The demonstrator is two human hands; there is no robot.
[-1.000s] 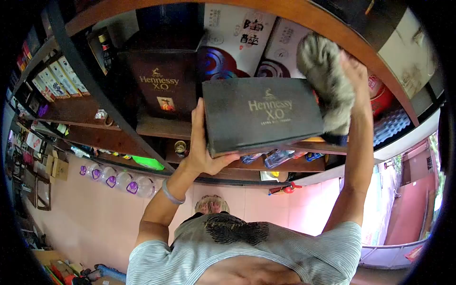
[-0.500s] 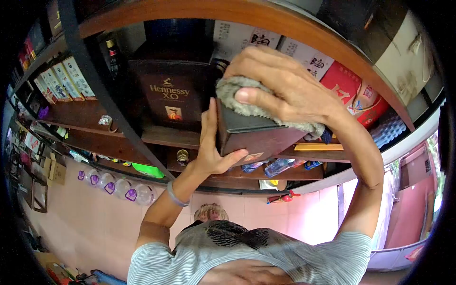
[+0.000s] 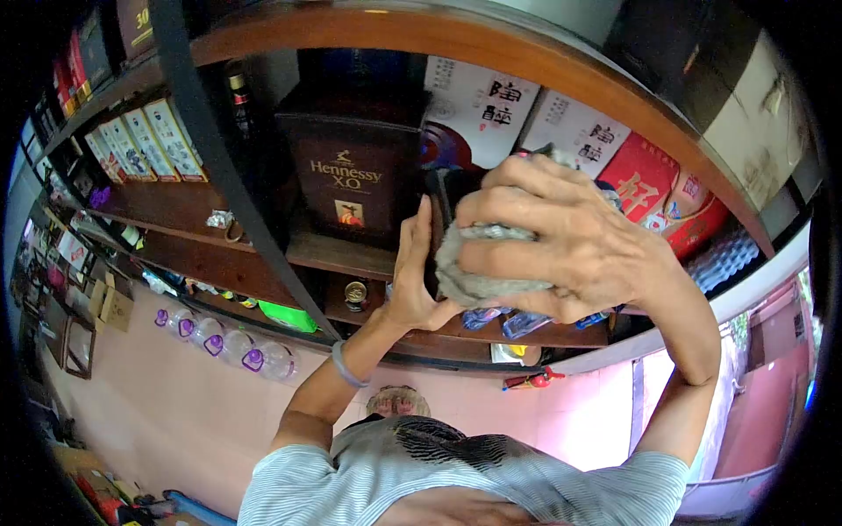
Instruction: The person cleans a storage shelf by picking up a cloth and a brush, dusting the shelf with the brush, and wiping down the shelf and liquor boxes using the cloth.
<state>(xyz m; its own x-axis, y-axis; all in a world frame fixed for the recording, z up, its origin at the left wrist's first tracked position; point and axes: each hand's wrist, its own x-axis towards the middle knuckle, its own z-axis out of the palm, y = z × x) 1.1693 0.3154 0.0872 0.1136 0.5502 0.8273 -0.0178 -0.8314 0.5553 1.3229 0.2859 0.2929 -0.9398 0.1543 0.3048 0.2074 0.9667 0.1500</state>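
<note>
A dark box (image 3: pixel 445 191) is held up in front of the shelf, mostly hidden behind my hands. My left hand (image 3: pixel 414 285) grips its left side, fingers along the edge and thumb underneath. Over its near side, my right hand (image 3: pixel 566 237) is closed around a fluffy grey cloth (image 3: pixel 452 263), which is pressed to the box. Just to the left, a dark Hennessy X.O box (image 3: pixel 351 145) stands upright on the shelf.
White boxes with black characters (image 3: pixel 482 110) and a red box (image 3: pixel 645 184) stand behind. A black upright post (image 3: pixel 215 145) is at left. Below are a small can (image 3: pixel 355 295) and plastic-wrapped bottles (image 3: pixel 526 324). Clear jugs with purple caps (image 3: pixel 232 344) stand on the floor.
My right hand and the cloth have moved from the box's top edge down over its near side. The held box has turned, and its large near face is now covered.
</note>
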